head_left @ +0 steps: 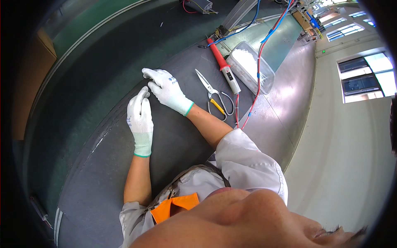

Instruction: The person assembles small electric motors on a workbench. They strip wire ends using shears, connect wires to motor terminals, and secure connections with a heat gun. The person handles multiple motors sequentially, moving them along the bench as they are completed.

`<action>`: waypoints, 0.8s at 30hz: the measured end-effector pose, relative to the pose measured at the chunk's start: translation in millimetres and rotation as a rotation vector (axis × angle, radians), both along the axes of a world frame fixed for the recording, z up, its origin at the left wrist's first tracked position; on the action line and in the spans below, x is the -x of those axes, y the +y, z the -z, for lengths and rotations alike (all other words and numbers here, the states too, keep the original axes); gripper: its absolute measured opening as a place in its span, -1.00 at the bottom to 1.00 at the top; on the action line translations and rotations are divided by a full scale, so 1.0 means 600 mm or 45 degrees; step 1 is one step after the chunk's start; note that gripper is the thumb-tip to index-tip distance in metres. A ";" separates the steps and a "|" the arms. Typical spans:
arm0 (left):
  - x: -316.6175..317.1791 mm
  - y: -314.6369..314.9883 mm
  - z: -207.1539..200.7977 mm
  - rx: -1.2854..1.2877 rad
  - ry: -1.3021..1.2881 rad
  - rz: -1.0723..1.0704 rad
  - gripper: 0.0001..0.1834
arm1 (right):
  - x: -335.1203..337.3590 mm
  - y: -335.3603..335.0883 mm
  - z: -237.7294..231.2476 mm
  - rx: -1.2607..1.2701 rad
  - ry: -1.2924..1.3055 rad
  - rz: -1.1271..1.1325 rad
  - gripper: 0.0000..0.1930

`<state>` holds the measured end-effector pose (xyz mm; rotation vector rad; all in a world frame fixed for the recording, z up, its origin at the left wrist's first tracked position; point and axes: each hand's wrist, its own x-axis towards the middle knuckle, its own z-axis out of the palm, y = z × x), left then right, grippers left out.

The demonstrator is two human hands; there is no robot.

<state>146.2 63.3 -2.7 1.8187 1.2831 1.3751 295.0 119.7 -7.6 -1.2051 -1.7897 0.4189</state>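
Head view: gloved L hand [140, 113] & R hand [167, 90] nr each other by grey mat [103, 173] edge, fingers bent; can't tell if pinching. Scissors [211, 91] lie right of R hand, nr red/white tool [226, 69].

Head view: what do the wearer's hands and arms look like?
Left hand and right hand: white gloves with blue printed marks and green-edged cuffs; the left cuff is pale green. Forearms bare, below light grey sleeves.

Matt: white, green-hemmed cloth gloves [168, 91] and a smooth, dark-grey work surface [99, 177]. Glossy: pointed, silver metal scissor blades [204, 80] and a clear, rectangular plastic box [268, 81].
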 end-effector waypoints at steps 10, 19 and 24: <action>-0.001 0.001 0.001 0.038 -0.034 -0.009 -0.68 | 0.001 -0.001 0.000 0.000 -0.014 0.009 -0.56; 0.000 0.001 -0.001 -0.006 0.018 -0.005 -0.68 | -0.001 0.000 0.003 0.000 -0.023 0.013 -0.56; -0.001 0.000 -0.003 0.030 -0.018 -0.002 -0.68 | -0.001 0.000 0.002 -0.001 -0.033 0.018 -0.57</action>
